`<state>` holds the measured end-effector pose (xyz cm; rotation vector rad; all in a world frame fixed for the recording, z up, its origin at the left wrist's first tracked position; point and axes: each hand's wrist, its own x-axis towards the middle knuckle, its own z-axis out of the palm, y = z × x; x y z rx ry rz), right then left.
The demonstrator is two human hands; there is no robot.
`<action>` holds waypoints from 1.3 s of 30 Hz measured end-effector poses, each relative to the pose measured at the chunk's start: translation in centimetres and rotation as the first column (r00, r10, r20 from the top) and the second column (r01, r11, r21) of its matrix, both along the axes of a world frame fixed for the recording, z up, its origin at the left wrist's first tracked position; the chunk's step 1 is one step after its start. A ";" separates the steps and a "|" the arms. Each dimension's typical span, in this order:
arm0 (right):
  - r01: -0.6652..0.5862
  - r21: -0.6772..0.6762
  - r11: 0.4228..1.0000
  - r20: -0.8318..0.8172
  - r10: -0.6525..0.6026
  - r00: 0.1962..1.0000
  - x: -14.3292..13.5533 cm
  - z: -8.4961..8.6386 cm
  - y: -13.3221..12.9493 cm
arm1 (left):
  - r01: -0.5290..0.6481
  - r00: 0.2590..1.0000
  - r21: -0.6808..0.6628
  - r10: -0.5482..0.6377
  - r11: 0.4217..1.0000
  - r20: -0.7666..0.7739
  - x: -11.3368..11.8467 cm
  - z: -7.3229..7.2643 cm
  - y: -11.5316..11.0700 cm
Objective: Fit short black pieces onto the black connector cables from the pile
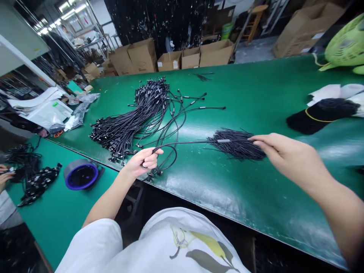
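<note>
A thin black cable (193, 142) with a grey sleeve is stretched between my two hands over the green table (256, 189). My left hand (146, 159) is closed around its left part, near the front edge. Between thumb and fingers, my right hand (270, 146) pinches its right end. Under that end lies a bundle of short black strands (236, 144). Behind my left hand is a large pile of black cables (136, 117) with connectors, some loose ones trailing to the right. A cable loop hangs just right of my left hand.
At the right are a black bundle with a yellow band (321, 113) and a green fan (347, 41). A blue-rimmed tape roll (81, 176), cables (40, 178) and another person's hands (5, 174) are at left. Cardboard boxes (142, 55) stand behind.
</note>
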<state>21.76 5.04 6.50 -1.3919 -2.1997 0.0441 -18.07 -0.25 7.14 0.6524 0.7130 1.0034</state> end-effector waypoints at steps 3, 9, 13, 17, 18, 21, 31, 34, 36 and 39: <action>-0.147 0.070 0.987 0.161 0.135 0.978 -2.5 -1.3 -1.6 | -0.157 0.987 0.035 0.156 0.987 0.041 1.0 0.4 0.2; -0.624 -0.150 0.767 0.103 0.639 0.762 -9.3 0.0 -5.8 | 0.144 0.871 0.441 0.098 0.886 -0.481 6.9 -0.7 -0.5; -0.491 -0.076 0.868 -0.266 0.457 0.849 -10.6 1.4 -4.4 | 0.389 0.761 0.429 -0.022 0.815 -0.649 8.7 -1.4 -1.8; -0.316 -0.081 0.945 -0.676 0.181 0.714 -11.8 -1.0 -3.0 | 0.084 0.957 0.385 0.033 0.919 -0.287 9.3 -1.5 -1.5; -0.327 -0.152 0.933 -0.763 0.100 0.639 -12.4 -1.8 -3.0 | 0.010 0.978 0.355 0.065 0.935 -0.199 9.6 -1.6 -1.3; -0.455 -0.349 0.819 -0.909 -0.178 0.377 -14.1 -3.6 -3.4 | -0.019 0.994 0.243 0.044 0.970 -0.097 10.7 -2.3 -0.9; -0.180 -0.258 0.949 -0.806 -0.109 0.582 -15.0 -5.3 -3.1 | -0.104 0.975 0.125 0.126 0.987 -0.182 12.8 -5.0 -2.1; -0.194 -0.160 0.968 -0.741 0.013 0.672 -14.2 -5.1 -3.2 | -0.108 0.974 0.147 0.134 0.983 -0.182 12.1 -4.8 -2.0; -0.215 -0.137 0.967 -0.731 0.048 0.681 -13.8 -4.5 -3.3 | -0.111 0.979 0.135 0.131 0.985 -0.155 12.1 -5.0 -2.1; -0.307 -0.265 0.914 -0.821 -0.047 0.568 -13.9 -3.5 -3.2 | -0.071 0.987 0.120 0.087 0.990 -0.136 12.8 -5.5 -2.5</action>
